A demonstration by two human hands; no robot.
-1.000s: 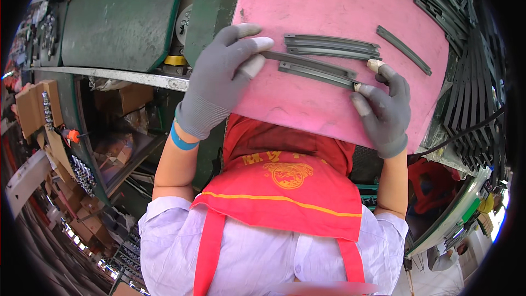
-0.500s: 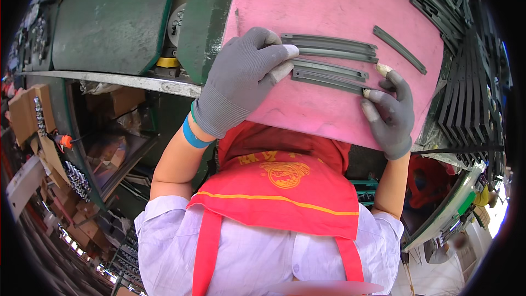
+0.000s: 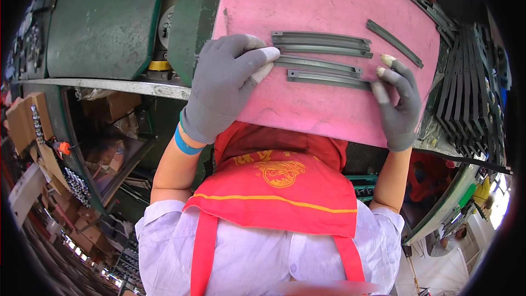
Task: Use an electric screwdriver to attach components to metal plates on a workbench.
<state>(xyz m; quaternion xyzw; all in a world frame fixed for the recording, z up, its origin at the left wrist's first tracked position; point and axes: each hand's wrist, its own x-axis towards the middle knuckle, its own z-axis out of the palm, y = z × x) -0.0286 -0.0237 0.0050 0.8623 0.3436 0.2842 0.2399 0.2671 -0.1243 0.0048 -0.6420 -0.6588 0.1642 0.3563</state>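
A wide pink counter (image 3: 329,0) fills the upper middle of the view, its near edge curving just above the person's red apron (image 3: 274,186). To its left stands a green machine housing (image 3: 104,22); along its right edge lies a dense fan of dark metal strips (image 3: 466,87).

On the pink surface, toward the near edge, four long grey metal strips (image 3: 320,57) lie almost parallel, one above another. Their long axis runs left to right across the counter, sagging slightly toward the right. A fifth grey strip (image 3: 394,43) lies apart, angled toward the far right corner.

Both hands wear grey knit gloves and bracket the stack from its two ends. The left hand (image 3: 224,90) rests flat at the strips' left ends, fingers spread and extended, fingertips touching the ends of the lower two strips; its grip is open and closed round nothing. A blue band (image 3: 185,143) circles that wrist. The right hand (image 3: 397,98) sits at the right ends, near the counter's near right edge, fingers loosely splayed, the forefinger tip touching the end of the lowest strip; its grip is also open, pinching nothing.

The lowest strip (image 3: 329,79) lies between the two hands, touched at both ends. Neither hand is clearly nearer; the strips lie directly between them.
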